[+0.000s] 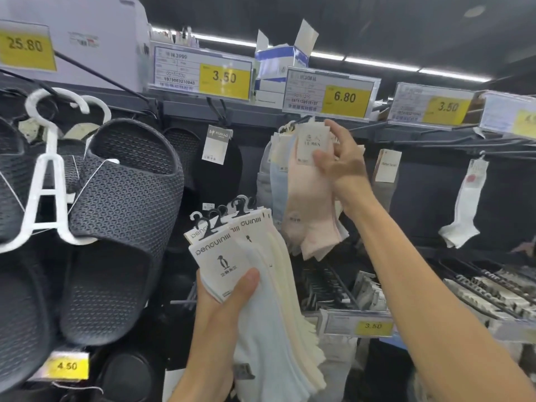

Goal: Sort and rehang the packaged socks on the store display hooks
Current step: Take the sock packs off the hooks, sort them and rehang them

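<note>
- Here, the right fingers (pixel 338 132) and thumb pinch the header card (pixel 311 140) of the pink socks (pixel 307 210), seemingly to steady it at the display hook (pixel 285 128) under the 6.80 label (pixel 343 97).
- The right hand (pixel 342 166) reaches up, arm extended.
- The left hand (pixel 220 311) grips a fanned stack of penguin socks (pixel 261 285) held low, thumb across the front card, likely awaiting sorting.

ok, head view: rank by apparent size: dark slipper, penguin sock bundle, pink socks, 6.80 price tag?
1. dark slipper and penguin sock bundle: too close to split, and both are near the camera
2. pink socks
3. 6.80 price tag
</note>
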`<control>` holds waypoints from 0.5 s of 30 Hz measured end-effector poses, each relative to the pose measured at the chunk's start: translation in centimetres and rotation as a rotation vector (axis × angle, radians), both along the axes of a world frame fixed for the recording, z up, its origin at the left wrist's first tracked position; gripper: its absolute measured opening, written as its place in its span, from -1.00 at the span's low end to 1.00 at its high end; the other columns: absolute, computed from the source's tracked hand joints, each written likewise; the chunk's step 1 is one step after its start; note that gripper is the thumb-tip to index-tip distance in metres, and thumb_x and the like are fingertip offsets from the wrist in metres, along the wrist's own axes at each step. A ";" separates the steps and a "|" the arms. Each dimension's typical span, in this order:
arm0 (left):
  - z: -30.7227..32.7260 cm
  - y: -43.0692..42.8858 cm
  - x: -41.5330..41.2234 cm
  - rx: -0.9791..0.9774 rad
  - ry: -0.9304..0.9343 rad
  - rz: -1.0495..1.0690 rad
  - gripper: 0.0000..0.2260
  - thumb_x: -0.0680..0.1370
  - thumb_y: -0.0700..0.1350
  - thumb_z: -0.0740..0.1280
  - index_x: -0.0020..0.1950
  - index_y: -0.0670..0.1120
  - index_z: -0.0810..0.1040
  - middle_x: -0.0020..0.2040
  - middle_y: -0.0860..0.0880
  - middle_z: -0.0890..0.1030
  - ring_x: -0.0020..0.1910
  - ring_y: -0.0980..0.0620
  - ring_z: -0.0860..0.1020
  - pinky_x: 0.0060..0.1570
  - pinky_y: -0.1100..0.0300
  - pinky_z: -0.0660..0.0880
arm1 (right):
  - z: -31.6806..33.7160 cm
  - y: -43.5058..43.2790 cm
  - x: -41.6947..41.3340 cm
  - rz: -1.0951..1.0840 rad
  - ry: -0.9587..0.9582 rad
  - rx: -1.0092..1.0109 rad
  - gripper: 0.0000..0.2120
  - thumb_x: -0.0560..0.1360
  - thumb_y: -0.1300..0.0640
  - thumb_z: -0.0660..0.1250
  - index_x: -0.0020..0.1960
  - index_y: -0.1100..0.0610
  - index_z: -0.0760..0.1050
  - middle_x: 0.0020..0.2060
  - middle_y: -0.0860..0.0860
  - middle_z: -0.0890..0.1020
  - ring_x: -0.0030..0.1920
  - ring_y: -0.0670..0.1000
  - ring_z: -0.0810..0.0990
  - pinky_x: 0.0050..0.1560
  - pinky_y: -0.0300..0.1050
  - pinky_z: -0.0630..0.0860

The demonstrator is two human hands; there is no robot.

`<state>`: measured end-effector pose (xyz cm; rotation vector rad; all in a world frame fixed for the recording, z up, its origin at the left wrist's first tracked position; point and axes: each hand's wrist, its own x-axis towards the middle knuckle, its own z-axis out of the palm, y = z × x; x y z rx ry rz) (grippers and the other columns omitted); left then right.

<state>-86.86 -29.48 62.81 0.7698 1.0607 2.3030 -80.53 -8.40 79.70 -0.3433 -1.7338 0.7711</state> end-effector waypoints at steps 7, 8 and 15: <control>0.1 -0.1 0.2 -0.002 0.012 -0.001 -0.43 0.15 0.12 0.53 0.15 0.21 0.54 0.03 0.14 0.72 -0.01 0.12 0.70 -0.10 0.14 0.57 | -1.2 0.9 -1.6 0.018 -0.118 0.058 -0.44 0.58 0.36 0.24 0.54 0.12 0.26 0.18 -0.17 0.56 0.09 -0.35 0.58 0.02 -0.35 0.59; 0.2 -0.1 0.3 0.000 0.016 -0.004 -0.44 0.15 0.12 0.53 0.14 0.22 0.54 0.03 0.14 0.72 -0.01 0.13 0.70 -0.11 0.16 0.57 | -1.3 0.8 -1.4 -0.005 -0.140 0.062 -0.46 0.59 0.34 0.24 0.54 0.12 0.27 0.23 -0.10 0.56 0.16 -0.25 0.56 0.14 -0.22 0.59; 1.1 -0.9 1.9 0.056 0.138 0.035 -0.37 0.19 0.09 0.62 0.22 0.25 0.54 0.09 0.12 0.70 0.05 0.11 0.69 -0.15 0.27 0.62 | -4.1 -6.0 4.2 -0.212 -0.046 0.176 -0.66 0.63 0.08 0.24 0.39 -0.04 0.42 0.19 -0.13 0.57 0.11 -0.20 0.56 0.05 -0.32 0.54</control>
